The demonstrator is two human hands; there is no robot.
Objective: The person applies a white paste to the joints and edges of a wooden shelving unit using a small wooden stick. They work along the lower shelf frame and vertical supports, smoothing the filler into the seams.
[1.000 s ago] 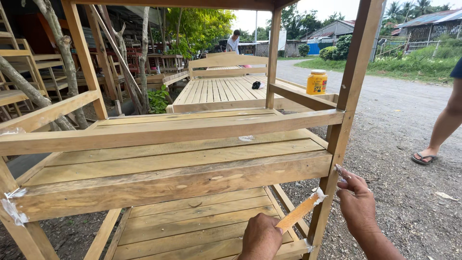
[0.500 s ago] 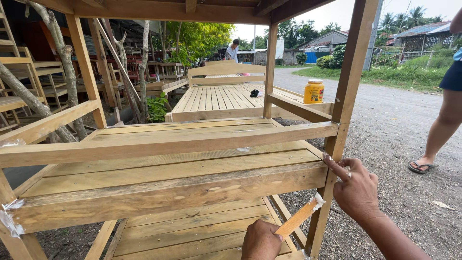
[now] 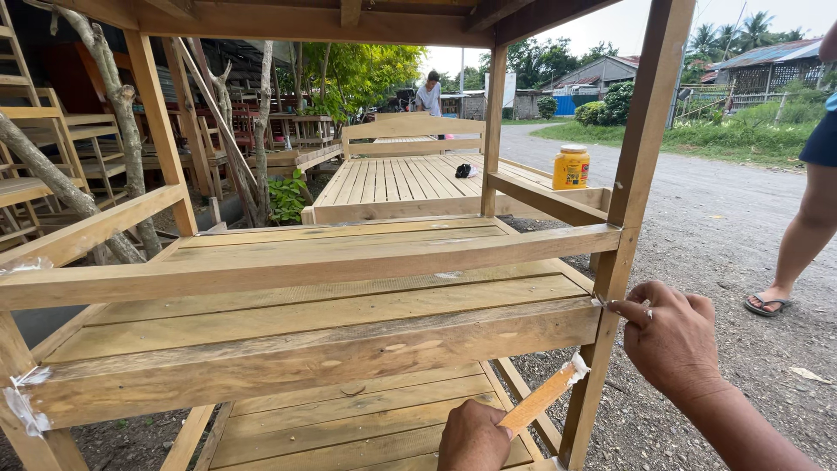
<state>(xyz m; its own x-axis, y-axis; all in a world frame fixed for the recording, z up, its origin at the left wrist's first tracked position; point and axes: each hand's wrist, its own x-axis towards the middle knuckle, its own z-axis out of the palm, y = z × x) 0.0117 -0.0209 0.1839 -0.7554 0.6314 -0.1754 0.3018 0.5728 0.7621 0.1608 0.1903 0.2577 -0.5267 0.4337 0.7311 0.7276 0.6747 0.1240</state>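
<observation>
Head view, the only one. A wooden rack point(image 3: 314, 349) of pale planks fills the frame; its top beam and left side run out of the picture, and its feet are below the lower edge.

The left hand point(image 3: 475, 436) sits at the bottom edge, cut off at the wrist. Its grip is closed around a flat wooden stick point(image 3: 540, 399). The stick slants up to the right, and its upper tip carries a smear of white filler point(image 3: 576, 367) that lies just beside the right post point(image 3: 623, 227). The fingers that wrap the stick are hidden behind the back of the hand.

The right hand point(image 3: 676, 340) is at the post, level with the front rail point(image 3: 314, 353). Its forefinger point(image 3: 623, 310) points left and touches the joint where rail meets post. The other fingers are curled in. Something small and pale shows between them, too small to identify, so whether this grip holds anything cannot be told. The forearm leaves the frame at the lower right.

White filler patches point(image 3: 22, 401) also mark the rack's left post, partly cut off by the frame edge.

Behind the rack stands a slatted bed frame point(image 3: 401, 179). A yellow jar point(image 3: 571, 167) stands on its right rail, and a small dark object point(image 3: 463, 171) lies on the slats, unclear in kind. More wooden frames point(image 3: 52, 148) stand at left, partly hidden by a tree trunk point(image 3: 122, 131).

A bystander's leg point(image 3: 798, 235) in a sandal stands on the gravel at right, cut off above the thigh. Another person point(image 3: 429, 94) stands far back, small and indistinct.
</observation>
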